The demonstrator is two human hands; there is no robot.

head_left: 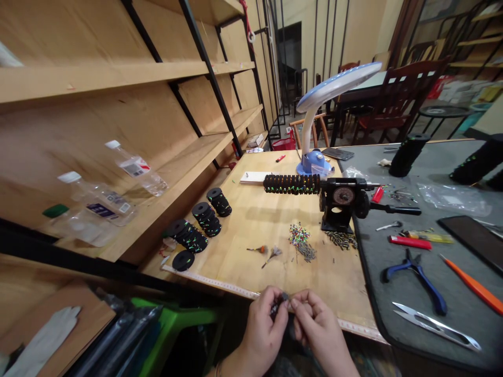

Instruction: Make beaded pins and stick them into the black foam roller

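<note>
Through the feed I saw the left hand (267,324) pinching a small dark piece (283,298), its long axis unclear; the right hand (314,319) was pinched just beside it, contents untellable. The bead pile (298,233) lay ahead of both hands on the counter (243,225).

Both hands look bare to me, the left hand (265,331) and the right hand (320,330) alike, with thumbs (301,314) rounded at the tip. Down the arm from the left hand, near the wrist (234,361), sits a thin band (219,369) (bracelet or cord, I can't tell which). Beyond the right hand, the forearm (338,362) shows uncovered.
</note>
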